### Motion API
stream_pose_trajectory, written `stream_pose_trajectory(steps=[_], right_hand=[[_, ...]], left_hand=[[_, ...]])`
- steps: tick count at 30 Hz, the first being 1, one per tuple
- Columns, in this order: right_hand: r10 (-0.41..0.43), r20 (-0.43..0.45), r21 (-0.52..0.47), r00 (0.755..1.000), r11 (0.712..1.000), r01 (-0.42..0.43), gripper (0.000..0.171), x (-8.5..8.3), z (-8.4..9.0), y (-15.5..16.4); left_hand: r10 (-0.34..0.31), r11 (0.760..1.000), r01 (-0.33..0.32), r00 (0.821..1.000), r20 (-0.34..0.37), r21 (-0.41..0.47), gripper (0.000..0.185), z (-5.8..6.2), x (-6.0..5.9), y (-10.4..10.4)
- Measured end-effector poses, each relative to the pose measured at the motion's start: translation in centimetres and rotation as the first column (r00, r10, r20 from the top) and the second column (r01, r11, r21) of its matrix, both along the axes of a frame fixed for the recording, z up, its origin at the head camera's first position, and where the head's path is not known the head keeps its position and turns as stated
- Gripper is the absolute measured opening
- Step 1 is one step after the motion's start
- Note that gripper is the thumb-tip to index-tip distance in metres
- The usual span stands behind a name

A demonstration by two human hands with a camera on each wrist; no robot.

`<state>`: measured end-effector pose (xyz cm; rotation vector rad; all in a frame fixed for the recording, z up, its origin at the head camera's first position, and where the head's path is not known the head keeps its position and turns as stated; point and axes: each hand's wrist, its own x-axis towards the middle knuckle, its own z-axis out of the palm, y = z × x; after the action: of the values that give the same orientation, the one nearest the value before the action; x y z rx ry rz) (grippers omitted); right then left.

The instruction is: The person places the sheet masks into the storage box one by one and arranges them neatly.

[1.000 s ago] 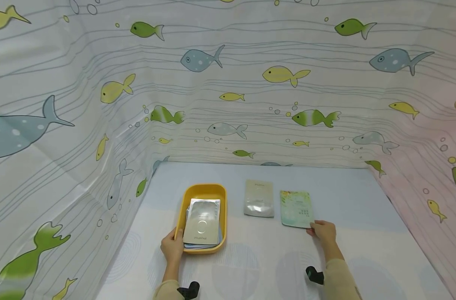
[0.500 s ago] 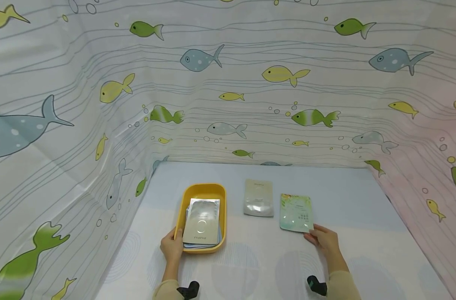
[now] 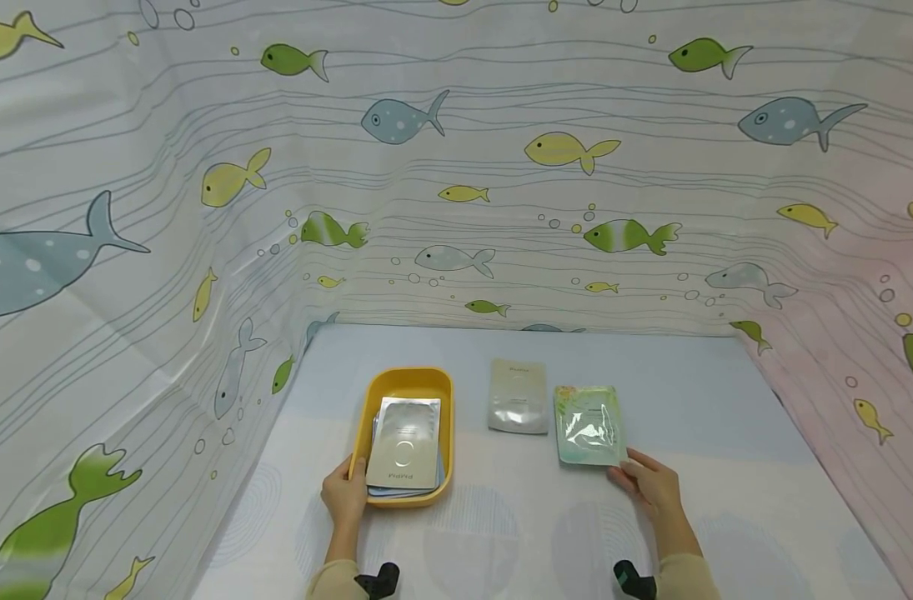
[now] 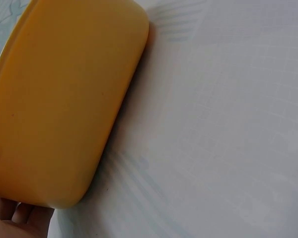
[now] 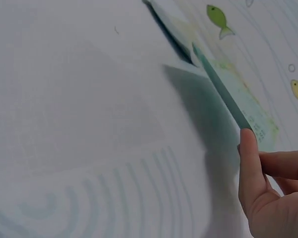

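Fish-printed curtains (image 3: 456, 167) wall off three sides of a pale table (image 3: 689, 400), leaving only the near edge open. On it, left of centre, sits a yellow tray (image 3: 409, 379) with a stack of silver sachets (image 3: 405, 454) inside; a lone silver packet (image 3: 519, 397) lies flat just right of the tray, and a green packet (image 3: 589, 425) lies just right of that, the two close but apart.

From the head view, the left hand (image 3: 343, 496) grips the tray's near left corner, and the right hand (image 3: 651, 487) pinches the green packet's near right corner. The right wrist view adds what the head view hides: that packet's (image 5: 228, 94) gripped side is lifted off the cloth, tilted, throwing a shadow beneath, with the thumb (image 5: 251, 163) pressed on its edge. The left wrist view shows only the tray's outer wall (image 4: 59, 109) close up, with fingertips (image 4: 12, 213) under its lower rim; the sachets cannot be seen there.

Bare cloth stretches wide to the right of the green packet and along the front, while the tray stands near the left curtain
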<state>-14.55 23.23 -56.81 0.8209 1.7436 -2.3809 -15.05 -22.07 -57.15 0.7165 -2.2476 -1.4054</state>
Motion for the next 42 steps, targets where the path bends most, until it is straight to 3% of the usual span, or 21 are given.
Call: stream_pose_trajectory(steps=[12, 19, 42], right_hand=[[-0.033, -0.110, -0.099, 0.993, 0.995, 0.022, 0.053, -0.3, 3.4, -3.0], [0.000, -0.134, -0.106, 0.991, 0.994, -0.015, 0.052, -0.6, 4.8, -5.7], [0.137, -0.241, -0.081, 0.961, 0.984, -0.161, 0.039, -1.5, 5.0, -15.2]], left_hand=[[0.002, 1.000, -0.002, 1.000, -0.009, 0.002, 0.028, 0.3, 0.2, 0.0], [0.001, 1.000, 0.000, 1.000, -0.006, 0.007, 0.028, 0.2, 0.2, 0.0], [-0.005, 1.000, 0.005, 1.000, -0.006, -0.002, 0.028, 0.3, 0.1, 0.0]])
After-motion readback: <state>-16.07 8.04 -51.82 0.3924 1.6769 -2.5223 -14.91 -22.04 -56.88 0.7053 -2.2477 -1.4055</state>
